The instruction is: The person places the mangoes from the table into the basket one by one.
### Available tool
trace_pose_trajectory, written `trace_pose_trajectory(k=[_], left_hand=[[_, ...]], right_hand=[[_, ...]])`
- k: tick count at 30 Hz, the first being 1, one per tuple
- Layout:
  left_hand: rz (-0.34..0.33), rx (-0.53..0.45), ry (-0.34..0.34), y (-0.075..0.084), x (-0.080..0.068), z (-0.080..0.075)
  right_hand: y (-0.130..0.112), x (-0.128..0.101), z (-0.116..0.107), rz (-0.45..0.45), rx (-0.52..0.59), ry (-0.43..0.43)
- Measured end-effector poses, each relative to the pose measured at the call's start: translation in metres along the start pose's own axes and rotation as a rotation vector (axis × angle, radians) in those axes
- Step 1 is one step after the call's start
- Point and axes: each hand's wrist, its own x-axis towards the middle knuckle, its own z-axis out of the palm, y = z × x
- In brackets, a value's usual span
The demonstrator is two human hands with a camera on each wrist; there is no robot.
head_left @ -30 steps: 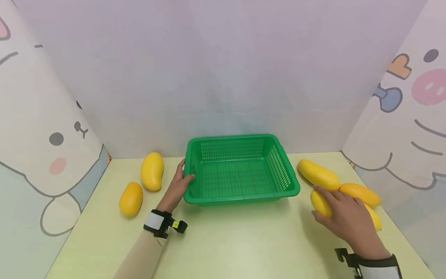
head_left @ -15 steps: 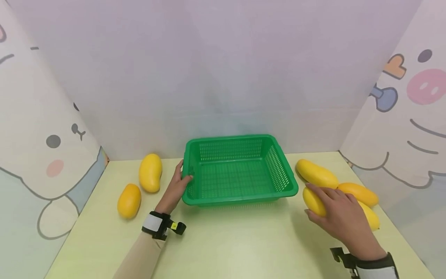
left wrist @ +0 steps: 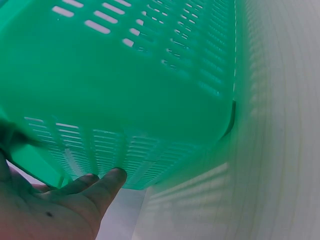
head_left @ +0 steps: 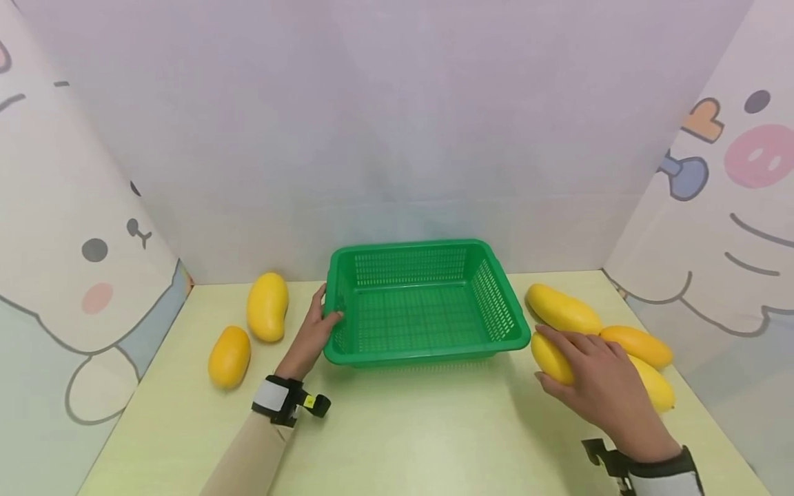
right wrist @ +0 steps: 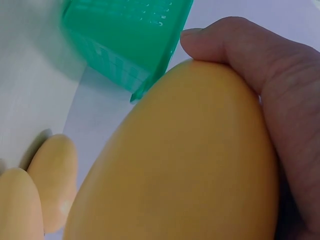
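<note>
A green slotted basket [head_left: 428, 353] stands in the middle of the pale table. My left hand [head_left: 318, 322] grips its left rim, thumb hooked over the edge; in the left wrist view the fingers [left wrist: 100, 187] lie against the basket's wall [left wrist: 150, 90]. My right hand [head_left: 586, 372] holds a yellow mango [head_left: 548, 354] just right of the basket's front right corner. Seen from the right wrist, this mango [right wrist: 185, 165] fills the frame, with the thumb [right wrist: 225, 40] curled over its top and the basket's corner [right wrist: 125, 35] close behind.
Three more mangoes lie on the right: one behind the hand [head_left: 563, 308], an orange one [head_left: 635, 344] and one partly hidden by my hand [head_left: 656, 387]. Two mangoes [head_left: 267, 306] [head_left: 229, 356] lie left of the basket. Cartoon-printed panels wall in three sides.
My right hand has carried its mango a little to the left, closer to the basket. The left hand has stayed on the rim.
</note>
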Motion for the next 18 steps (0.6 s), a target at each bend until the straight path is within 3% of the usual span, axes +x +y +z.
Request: trace_pose_trajectory(k=[18], left_hand=[[-0.022,0.005,-0.004,-0.0009,0.0013,-0.0008]], right_hand=[[-0.0095,0.0071,0.0043,-0.053,0.007,0.032]])
